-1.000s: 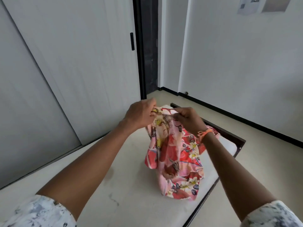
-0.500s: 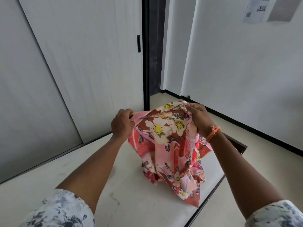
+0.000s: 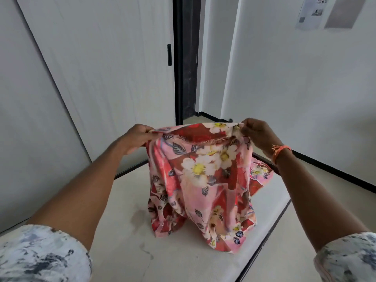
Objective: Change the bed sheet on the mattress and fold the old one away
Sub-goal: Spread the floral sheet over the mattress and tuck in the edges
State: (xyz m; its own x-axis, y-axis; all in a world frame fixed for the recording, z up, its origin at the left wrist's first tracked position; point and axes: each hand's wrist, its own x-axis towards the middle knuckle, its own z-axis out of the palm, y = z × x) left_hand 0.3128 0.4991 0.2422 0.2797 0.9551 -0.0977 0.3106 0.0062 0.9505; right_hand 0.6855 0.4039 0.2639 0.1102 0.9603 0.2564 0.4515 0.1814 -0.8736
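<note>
Above the bare mattress [image 3: 122, 231], floral sheet [image 3: 203, 180] hanging bunched, left hand [image 3: 136, 137] and right hand [image 3: 256, 133] each pinching its top edge

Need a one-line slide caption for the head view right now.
Both hands, left and right, hold a floral sheet by its top edge above the bare mattress.

Left hand [image 3: 136, 136] pinches upper edge of floral sheet [image 3: 200, 180] at its left corner; right hand [image 3: 256, 133] pinches same edge at right corner. Hands apart, edge slack between them. Sheet pink-red, white flowers, dark leaves; hangs down, lower folds rest on bare mattress [image 3: 126, 237]. Mattress pale, faint stains near sheet. Orange band [image 3: 280, 152] on right wrist. Dark bed frame [image 3: 270, 231] along mattress right side. Sliding door [image 3: 105, 64] behind, black handle [image 3: 169, 55]. Papers [image 3: 310, 12] on right wall.
</note>
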